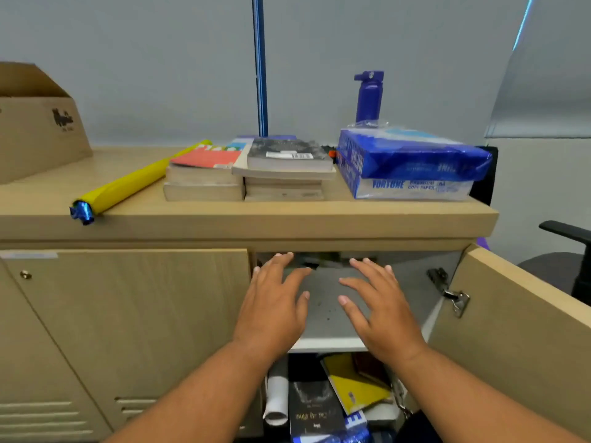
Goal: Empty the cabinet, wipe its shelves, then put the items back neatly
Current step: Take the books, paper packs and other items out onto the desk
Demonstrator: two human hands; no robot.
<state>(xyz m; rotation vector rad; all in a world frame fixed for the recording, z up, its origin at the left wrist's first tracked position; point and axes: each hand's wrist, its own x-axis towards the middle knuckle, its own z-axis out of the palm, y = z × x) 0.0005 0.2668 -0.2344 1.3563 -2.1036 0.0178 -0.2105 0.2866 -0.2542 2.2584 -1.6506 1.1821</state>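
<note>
A pale wood cabinet stands against a plain grey wall with a blue vertical strip; a dark office chair sits to the right. On the cabinet top a cardboard box stands far left. A yellow roll lies beside it, its long axis running from front left to back right and its blue-ribboned end at the front edge. Two stacks of books lie flat, page edges toward the camera, next to a flat ream of copy paper with a blue bottle upright behind. The right door hangs open. The left hand and right hand reach palm down over the grey upper shelf, fingers spread and straight, gripping nothing. Below it a dark book, a white roll and a yellow notebook lie jumbled.
</note>
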